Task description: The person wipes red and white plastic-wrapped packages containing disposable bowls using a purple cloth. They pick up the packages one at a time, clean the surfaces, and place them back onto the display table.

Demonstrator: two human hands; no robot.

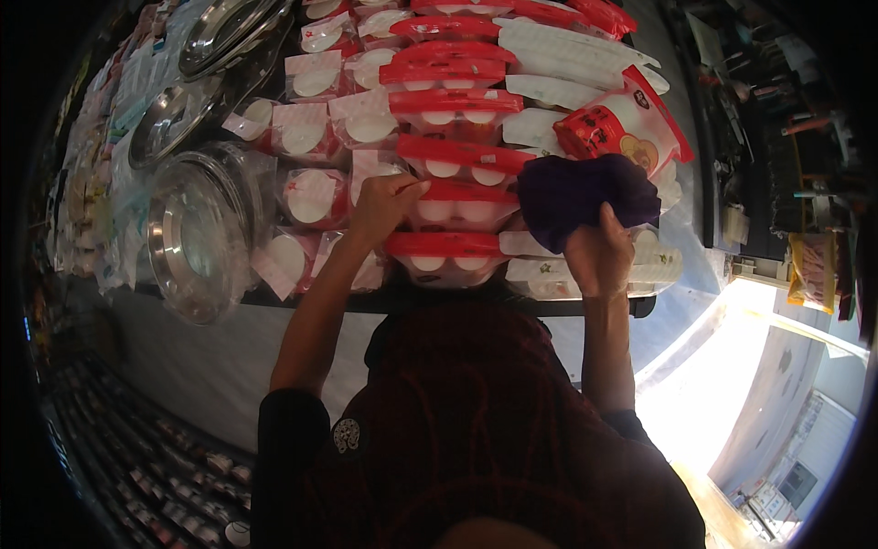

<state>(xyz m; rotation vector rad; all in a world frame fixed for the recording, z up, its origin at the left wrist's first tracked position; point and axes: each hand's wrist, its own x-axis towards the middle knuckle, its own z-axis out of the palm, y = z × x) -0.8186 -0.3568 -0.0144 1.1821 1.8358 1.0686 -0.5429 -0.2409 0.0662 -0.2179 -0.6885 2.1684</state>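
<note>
A dark purple cloth (pixel 586 195) is bunched in my right hand (pixel 603 254), its thumb on top, over the right part of the packed display. My left hand (pixel 387 206) has its fingers curled at the left edge of a row of red-topped clear packages (pixel 453 243) with round white items inside; whether the fingertips pinch a package edge cannot be told. Left of it lie clear-wrapped packs with white round tops (pixel 312 195). Behind the cloth, a larger red and white printed bag (pixel 621 127) leans on pale wrapped packages (pixel 535 127).
Plastic-wrapped metal trays (pixel 199 233) are stacked at the left front, with more oval metal trays (pixel 233 31) behind. Further packaged goods line the far left. Shelves with goods stand at the right, near a yellow-edged package (pixel 813 274). Another goods rack (pixel 158 466) is at the lower left.
</note>
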